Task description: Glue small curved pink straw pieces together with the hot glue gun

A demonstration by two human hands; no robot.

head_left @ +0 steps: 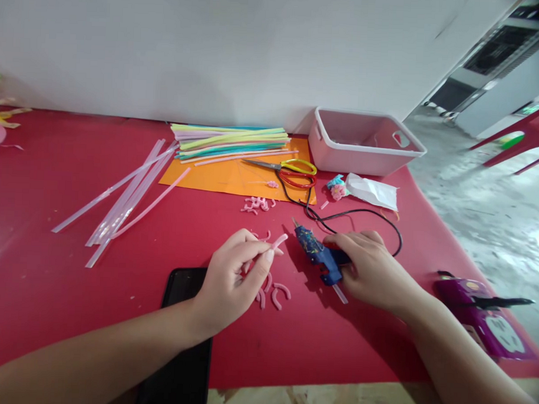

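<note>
The left hand point(235, 280), right hand point(375, 270) and tapering forearms point(100, 352) are bare.

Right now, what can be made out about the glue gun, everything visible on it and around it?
The glue gun is dark blue, plastic-looking, its barrel flecked with multicoloured specks, with a thin pointed nozzle. It is in the right hand, whose fingers wrap the handle and hide much of it. The nozzle points away from the person and to the left, toward the pink pieces. A translucent stick protrudes from its rear. A black cord lies beyond it; the join is hidden.
</note>
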